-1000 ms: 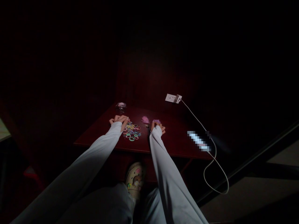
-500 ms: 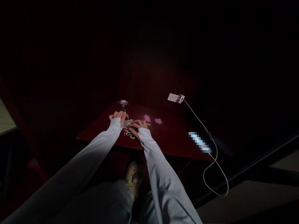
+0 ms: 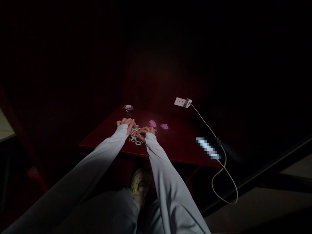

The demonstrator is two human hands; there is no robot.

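Observation:
A loose pile of small pastel rings that look like hair ties (image 3: 134,131) lies near the front of a dark red table (image 3: 104,136). At the left side of the pile is my left hand (image 3: 126,123), its fingers bent and drawn together at the tips; anything between them is too small to make out. My right hand (image 3: 147,131) reaches in from the right, index finger stretched over the rings and thumb a little below it. A green ring (image 3: 138,143) rests at the pile's near edge. Behind my left hand stands a clear jar (image 3: 128,110) with pinkish content near its top.
Beyond my right hand sit a pink heap (image 3: 152,123) and a purple heap (image 3: 164,126) of small strands or bands. A wall socket (image 3: 180,102) holds a charger, and its white cable (image 3: 203,118) loops past a blurred-out bright object (image 3: 208,148) at the right.
My left hand has shifted slightly right and its fingers are more gathered. My right index finger and thumb have come closer together. The rings between the hands show a little more.

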